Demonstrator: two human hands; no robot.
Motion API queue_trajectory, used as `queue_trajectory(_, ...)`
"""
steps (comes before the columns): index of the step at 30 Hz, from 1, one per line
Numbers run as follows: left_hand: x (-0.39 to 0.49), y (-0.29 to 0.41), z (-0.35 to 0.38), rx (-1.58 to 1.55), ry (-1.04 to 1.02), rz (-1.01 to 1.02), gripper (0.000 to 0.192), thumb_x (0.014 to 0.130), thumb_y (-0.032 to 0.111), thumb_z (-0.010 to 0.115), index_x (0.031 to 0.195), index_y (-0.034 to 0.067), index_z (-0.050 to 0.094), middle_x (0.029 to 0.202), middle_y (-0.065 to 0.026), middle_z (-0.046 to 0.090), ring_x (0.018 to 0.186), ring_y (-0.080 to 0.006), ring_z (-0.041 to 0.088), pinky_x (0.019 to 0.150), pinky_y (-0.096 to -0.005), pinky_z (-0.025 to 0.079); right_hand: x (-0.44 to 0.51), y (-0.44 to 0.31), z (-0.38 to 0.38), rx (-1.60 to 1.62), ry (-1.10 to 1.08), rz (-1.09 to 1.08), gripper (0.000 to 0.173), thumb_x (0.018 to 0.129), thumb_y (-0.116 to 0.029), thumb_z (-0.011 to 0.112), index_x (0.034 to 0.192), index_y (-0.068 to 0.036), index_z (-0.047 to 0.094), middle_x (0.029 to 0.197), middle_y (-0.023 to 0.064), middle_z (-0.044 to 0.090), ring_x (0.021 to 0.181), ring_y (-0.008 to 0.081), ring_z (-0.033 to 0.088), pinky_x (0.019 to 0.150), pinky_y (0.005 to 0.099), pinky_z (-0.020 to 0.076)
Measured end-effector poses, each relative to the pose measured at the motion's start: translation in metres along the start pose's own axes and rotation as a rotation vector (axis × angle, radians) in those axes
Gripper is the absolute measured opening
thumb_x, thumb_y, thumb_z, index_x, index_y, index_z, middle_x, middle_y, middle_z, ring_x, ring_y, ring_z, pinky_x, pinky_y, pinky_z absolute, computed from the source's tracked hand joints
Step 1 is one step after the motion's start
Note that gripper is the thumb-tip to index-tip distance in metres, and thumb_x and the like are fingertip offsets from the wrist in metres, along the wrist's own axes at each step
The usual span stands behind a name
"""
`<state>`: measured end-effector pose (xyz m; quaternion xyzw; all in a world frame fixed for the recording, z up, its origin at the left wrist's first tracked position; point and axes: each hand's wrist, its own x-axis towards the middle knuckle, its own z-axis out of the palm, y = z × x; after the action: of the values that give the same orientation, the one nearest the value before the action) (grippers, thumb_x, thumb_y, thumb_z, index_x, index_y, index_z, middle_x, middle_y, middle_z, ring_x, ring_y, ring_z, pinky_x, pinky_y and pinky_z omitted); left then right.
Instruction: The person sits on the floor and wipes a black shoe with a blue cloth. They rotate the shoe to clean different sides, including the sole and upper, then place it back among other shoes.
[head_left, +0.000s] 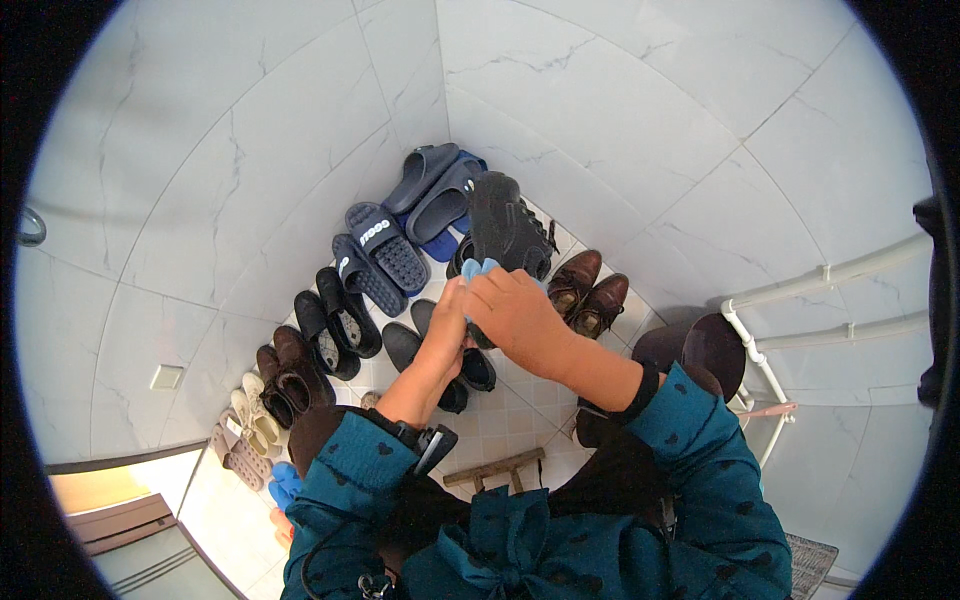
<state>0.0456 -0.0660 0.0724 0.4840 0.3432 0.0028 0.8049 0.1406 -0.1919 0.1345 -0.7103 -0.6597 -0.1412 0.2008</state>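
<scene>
My left hand (442, 326) grips a black lace-up shoe (496, 217), its fingers largely hidden behind it. The shoe points away from me, with its laces to the right. My right hand (517, 311) lies over the near part of this shoe and presses a light blue cloth (480, 266) against it. Bits of the cloth show by the fingertips of both hands; the rest is covered. A pair of black slip-on shoes (401, 345) stands on the floor below my hands, partly hidden by my left forearm. Brown leather lace-up shoes (600, 304) stand to the right.
Dark blue slide sandals (388, 247) and several other pairs, among them black shoes (326, 334) and cream shoes (255, 416), line the left wall. A small wooden stool (495, 469) stands between my legs. White pipes (757, 352) run along the right wall.
</scene>
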Motion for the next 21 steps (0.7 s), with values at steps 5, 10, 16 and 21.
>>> queue_trajectory(5, 0.016, -0.003, 0.004, -0.343, 0.079, 0.071, 0.038, 0.11, 0.045, 0.039, 0.135, 0.02, 0.05, 0.096, 0.0001, 0.063, 0.068, -0.0138, 0.058, 0.052, -0.0332, 0.045, -0.004, -0.016, 0.0, 0.068, -0.024, -0.057, 0.018, 0.079, -0.015, 0.064, 0.095, -0.009, 0.059, 0.096, 0.007, 0.057, 0.093, 0.026, 0.055, 0.075, 0.0375, 0.0436)
queue_trajectory(10, 0.03, 0.014, -0.022, -0.381, 0.057, 0.007, 0.039, 0.108, 0.052, 0.039, 0.128, 0.02, 0.048, 0.102, -0.0054, 0.064, 0.074, -0.0201, 0.064, 0.058, -0.0411, 0.052, -0.013, -0.017, -0.011, 0.122, -0.262, 0.047, 0.023, 0.078, -0.009, 0.069, 0.099, -0.009, 0.058, 0.096, 0.0082, 0.056, 0.095, 0.03, 0.058, 0.077, 0.0416, 0.0463)
queue_trajectory(16, 0.011, 0.021, -0.01, -0.222, 0.096, 0.132, 0.046, 0.108, 0.054, 0.033, 0.128, 0.016, 0.048, 0.112, -0.0085, 0.066, 0.091, -0.024, 0.07, 0.069, -0.044, 0.061, 0.014, 0.012, -0.025, 0.355, 0.153, 0.249, 0.025, 0.084, -0.009, 0.073, 0.106, -0.009, 0.06, 0.102, 0.0109, 0.058, 0.097, 0.0377, 0.059, 0.082, 0.0464, 0.0497)
queue_trajectory(21, 0.003, 0.017, 0.006, -0.202, 0.065, 0.133, 0.038, 0.109, 0.049, 0.035, 0.128, 0.019, 0.046, 0.11, -0.0068, 0.064, 0.089, -0.0202, 0.069, 0.064, -0.0386, 0.06, 0.04, 0.006, -0.001, 0.185, 0.188, 0.114, 0.031, 0.075, -0.007, 0.074, 0.103, -0.009, 0.061, 0.098, 0.0111, 0.056, 0.09, 0.0334, 0.057, 0.075, 0.0447, 0.0455)
